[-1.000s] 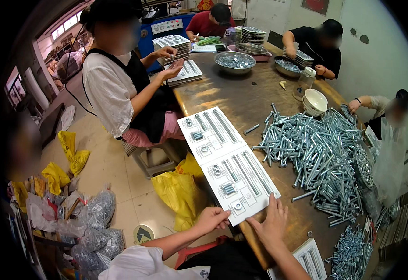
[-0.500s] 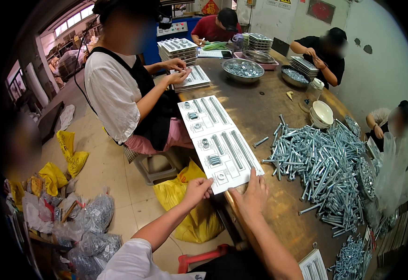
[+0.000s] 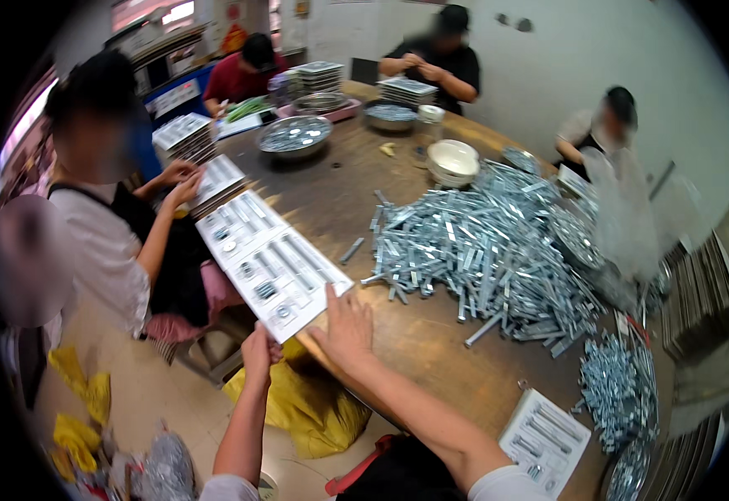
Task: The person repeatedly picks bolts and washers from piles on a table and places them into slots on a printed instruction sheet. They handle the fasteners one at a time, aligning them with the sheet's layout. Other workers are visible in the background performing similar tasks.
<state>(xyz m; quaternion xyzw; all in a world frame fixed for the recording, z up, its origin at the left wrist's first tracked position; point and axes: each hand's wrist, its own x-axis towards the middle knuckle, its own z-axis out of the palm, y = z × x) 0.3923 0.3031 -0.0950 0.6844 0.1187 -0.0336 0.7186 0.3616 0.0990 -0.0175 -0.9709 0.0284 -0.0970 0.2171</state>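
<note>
Two white printed cards, laid end to end near the table's left edge, carry bolts, nuts and washers in rows. My right hand lies at the near right corner of the nearer card, fingers stretched out. Beside that card's near left corner is my left hand, its fingers curled in; blur hides whether they touch the card. Right of the cards spreads a big heap of long silvery bolts, with one loose bolt lying between.
Another bolt card lies at the near right, beside a pile of small bolts. White bowls and a metal basin stand farther back. Co-workers sit around the table; one co-worker's hands are above a card stack. A yellow bag sits below the edge.
The view has swung right, so the table shifts left in it. My left hand has gone from gripping the card's corner to curled fingers beside it. My right hand stays at the card's corner.
</note>
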